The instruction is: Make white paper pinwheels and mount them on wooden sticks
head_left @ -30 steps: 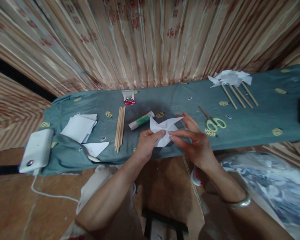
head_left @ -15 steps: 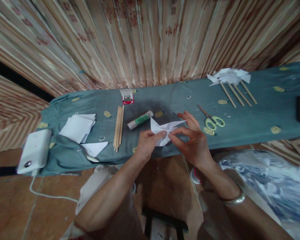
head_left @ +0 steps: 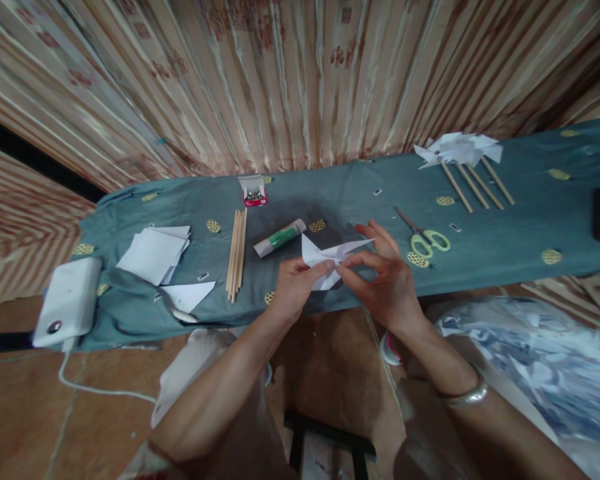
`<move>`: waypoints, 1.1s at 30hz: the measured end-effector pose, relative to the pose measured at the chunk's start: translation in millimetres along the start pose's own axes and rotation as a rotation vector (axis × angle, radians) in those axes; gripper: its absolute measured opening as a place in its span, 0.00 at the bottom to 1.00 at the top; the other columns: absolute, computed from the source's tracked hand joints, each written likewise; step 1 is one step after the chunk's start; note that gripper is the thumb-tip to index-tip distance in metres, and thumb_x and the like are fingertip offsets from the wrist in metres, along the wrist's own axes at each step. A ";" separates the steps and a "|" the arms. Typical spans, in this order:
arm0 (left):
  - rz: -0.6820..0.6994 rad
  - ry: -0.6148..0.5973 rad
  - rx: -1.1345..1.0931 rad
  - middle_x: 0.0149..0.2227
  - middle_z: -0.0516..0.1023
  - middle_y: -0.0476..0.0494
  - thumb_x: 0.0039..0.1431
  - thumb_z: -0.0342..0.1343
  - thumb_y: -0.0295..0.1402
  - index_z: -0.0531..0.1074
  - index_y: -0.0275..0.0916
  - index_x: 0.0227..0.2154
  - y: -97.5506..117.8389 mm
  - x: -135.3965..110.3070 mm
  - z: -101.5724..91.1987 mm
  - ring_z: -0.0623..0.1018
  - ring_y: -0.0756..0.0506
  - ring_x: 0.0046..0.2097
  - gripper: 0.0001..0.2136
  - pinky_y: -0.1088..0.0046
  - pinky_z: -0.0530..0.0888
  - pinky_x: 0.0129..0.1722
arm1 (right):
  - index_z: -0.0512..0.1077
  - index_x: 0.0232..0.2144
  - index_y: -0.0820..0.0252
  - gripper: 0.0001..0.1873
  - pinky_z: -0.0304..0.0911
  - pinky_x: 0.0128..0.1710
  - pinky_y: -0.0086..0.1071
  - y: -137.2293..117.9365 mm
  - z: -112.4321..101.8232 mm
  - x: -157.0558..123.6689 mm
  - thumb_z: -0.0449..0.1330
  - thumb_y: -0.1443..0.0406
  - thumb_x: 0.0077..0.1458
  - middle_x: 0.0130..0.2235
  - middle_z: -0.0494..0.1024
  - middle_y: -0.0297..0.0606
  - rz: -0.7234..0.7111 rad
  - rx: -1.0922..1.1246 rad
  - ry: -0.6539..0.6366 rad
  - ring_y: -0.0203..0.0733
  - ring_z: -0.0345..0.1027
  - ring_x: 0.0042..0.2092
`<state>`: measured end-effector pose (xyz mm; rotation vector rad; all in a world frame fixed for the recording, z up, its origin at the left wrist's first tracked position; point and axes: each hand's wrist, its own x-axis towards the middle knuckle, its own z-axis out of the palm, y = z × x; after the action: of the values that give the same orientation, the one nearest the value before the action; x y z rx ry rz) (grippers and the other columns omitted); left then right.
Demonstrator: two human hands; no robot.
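Note:
A folded white paper shape (head_left: pixel 325 257) with pointed flaps sits just above the near edge of a table covered in blue-grey cloth (head_left: pixel 340 193). My left hand (head_left: pixel 295 287) pinches its centre from the left, thumb and fingers closed on it. From the right, my right hand (head_left: pixel 385 277) presses a fingertip onto the centre fold while its other fingers curl round the paper. A silver bangle is on my right wrist.
A glue stick (head_left: pixel 279 238) and a bundle of wooden sticks (head_left: pixel 237 253) lie left of the paper. Green-handled scissors (head_left: pixel 424 238) lie to the right. Also here: a red pin box (head_left: pixel 254 191), white paper squares (head_left: pixel 153 253), finished pinwheels (head_left: pixel 463 160), a white device (head_left: pixel 69 301).
My right fingers have curled in closer over the paper's centre, and the paper sits a little higher. The view has shifted slightly.

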<state>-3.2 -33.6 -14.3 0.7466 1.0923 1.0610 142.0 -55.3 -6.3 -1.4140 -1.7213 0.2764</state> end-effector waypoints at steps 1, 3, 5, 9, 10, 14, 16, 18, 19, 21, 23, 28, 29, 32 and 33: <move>0.001 0.003 0.005 0.21 0.78 0.48 0.35 0.70 0.37 0.79 0.36 0.21 0.2 -0.3 0.2 0.70 0.53 0.22 0.11 0.75 0.66 0.26 | 0.75 0.24 0.55 0.05 0.56 0.60 0.55 0.0 0.1 0.0 0.63 0.65 0.51 0.56 0.71 0.42 0.000 -0.002 0.000 0.54 0.55 0.64; 0.007 0.014 0.028 0.20 0.77 0.48 0.35 0.69 0.38 0.79 0.36 0.20 0.6 -0.9 0.6 0.69 0.53 0.22 0.10 0.76 0.66 0.26 | 0.75 0.24 0.55 0.05 0.56 0.60 0.55 0.1 0.4 -0.1 0.63 0.65 0.51 0.56 0.71 0.42 0.002 -0.002 -0.002 0.54 0.55 0.64; 0.015 0.024 0.055 0.20 0.77 0.49 0.36 0.69 0.38 0.79 0.36 0.20 0.7 -1.4 0.9 0.69 0.52 0.22 0.10 0.76 0.66 0.25 | 0.75 0.24 0.55 0.05 0.56 0.60 0.55 0.2 0.8 -0.1 0.63 0.65 0.51 0.56 0.71 0.41 0.003 0.002 0.001 0.54 0.55 0.64; 0.036 0.023 0.067 0.21 0.77 0.49 0.36 0.69 0.37 0.80 0.37 0.21 -0.7 -0.7 0.5 0.70 0.52 0.22 0.10 0.75 0.66 0.26 | 0.75 0.24 0.55 0.05 0.56 0.60 0.55 0.5 1.6 0.0 0.63 0.64 0.51 0.56 0.72 0.41 0.008 0.000 -0.001 0.55 0.55 0.64; 0.044 0.021 0.063 0.21 0.78 0.49 0.36 0.69 0.37 0.80 0.37 0.21 -1.2 -0.2 0.3 0.70 0.52 0.22 0.10 0.75 0.66 0.26 | 0.75 0.24 0.55 0.04 0.56 0.59 0.55 0.4 1.8 0.0 0.63 0.64 0.51 0.56 0.72 0.41 0.009 -0.002 -0.003 0.55 0.55 0.63; 0.053 0.026 0.064 0.22 0.78 0.49 0.37 0.69 0.37 0.80 0.37 0.22 -2.8 1.1 0.0 0.71 0.51 0.23 0.09 0.75 0.67 0.27 | 0.75 0.24 0.56 0.05 0.57 0.59 0.54 0.0 2.4 0.1 0.63 0.65 0.51 0.54 0.73 0.43 0.012 -0.013 -0.002 0.54 0.56 0.63; 0.055 0.030 0.063 0.22 0.78 0.49 0.37 0.69 0.36 0.80 0.37 0.22 -3.4 1.2 0.3 0.71 0.51 0.24 0.09 0.75 0.67 0.27 | 0.75 0.24 0.57 0.05 0.57 0.59 0.53 -0.1 2.8 -0.1 0.63 0.65 0.51 0.54 0.73 0.45 0.013 -0.015 -0.001 0.54 0.56 0.63; 0.062 0.029 0.056 0.22 0.79 0.49 0.37 0.68 0.36 0.80 0.37 0.23 -3.9 1.2 0.8 0.71 0.51 0.24 0.09 0.75 0.68 0.27 | 0.75 0.24 0.57 0.05 0.57 0.59 0.53 -0.1 3.2 -0.4 0.63 0.65 0.51 0.54 0.73 0.45 0.018 -0.010 -0.003 0.54 0.56 0.63; 0.066 0.028 0.054 0.22 0.79 0.49 0.37 0.68 0.36 0.80 0.37 0.23 -4.1 1.2 1.0 0.71 0.51 0.24 0.09 0.75 0.68 0.28 | 0.75 0.24 0.57 0.05 0.57 0.59 0.53 -0.2 3.3 -0.4 0.63 0.65 0.51 0.54 0.73 0.45 0.023 -0.006 -0.006 0.54 0.56 0.63; 0.067 0.026 0.052 0.23 0.79 0.49 0.38 0.68 0.36 0.80 0.37 0.23 -4.4 1.6 1.1 0.71 0.52 0.24 0.09 0.75 0.68 0.28 | 0.75 0.24 0.56 0.05 0.56 0.59 0.54 -1.0 3.1 -0.3 0.63 0.64 0.51 0.54 0.73 0.43 0.031 0.001 -0.010 0.54 0.56 0.63; 0.061 0.036 0.041 0.23 0.79 0.49 0.38 0.68 0.36 0.80 0.37 0.23 -4.1 2.6 0.9 0.71 0.52 0.24 0.09 0.75 0.68 0.28 | 0.75 0.24 0.56 0.05 0.56 0.59 0.54 -2.6 1.9 0.3 0.64 0.64 0.50 0.54 0.73 0.43 0.034 0.010 -0.010 0.54 0.55 0.63; -0.017 0.049 -0.056 0.23 0.79 0.47 0.34 0.69 0.36 0.79 0.35 0.22 -0.1 5.6 -0.6 0.72 0.51 0.24 0.11 0.75 0.68 0.28 | 0.73 0.23 0.57 0.07 0.57 0.59 0.52 -3.4 -5.1 2.7 0.65 0.62 0.49 0.54 0.74 0.45 0.101 0.103 0.026 0.54 0.63 0.59; -0.038 0.042 -0.072 0.23 0.79 0.46 0.34 0.70 0.36 0.79 0.35 0.21 0.9 5.9 -0.8 0.72 0.51 0.24 0.11 0.76 0.68 0.28 | 0.72 0.24 0.57 0.07 0.58 0.58 0.51 -1.8 -6.1 3.0 0.65 0.61 0.49 0.54 0.74 0.46 0.151 0.148 0.037 0.53 0.65 0.58; -0.074 0.027 -0.084 0.21 0.77 0.47 0.30 0.70 0.37 0.78 0.34 0.20 2.1 5.2 -1.2 0.71 0.52 0.22 0.13 0.77 0.66 0.25 | 0.72 0.32 0.57 0.12 0.63 0.53 0.48 6.2 -5.9 3.5 0.66 0.59 0.46 0.49 0.76 0.45 0.357 0.366 0.052 0.50 0.70 0.52; -0.078 0.024 -0.076 0.20 0.77 0.48 0.29 0.71 0.37 0.77 0.34 0.19 1.9 4.5 -1.3 0.70 0.53 0.22 0.13 0.77 0.65 0.24 | 0.71 0.35 0.57 0.16 0.64 0.51 0.46 8.8 -4.7 3.6 0.67 0.58 0.44 0.46 0.78 0.44 0.425 0.465 0.035 0.48 0.72 0.49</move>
<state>-4.6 -28.7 -14.5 0.6275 1.0865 1.0416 151.5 -50.9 -7.5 -1.4002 -1.2068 0.8218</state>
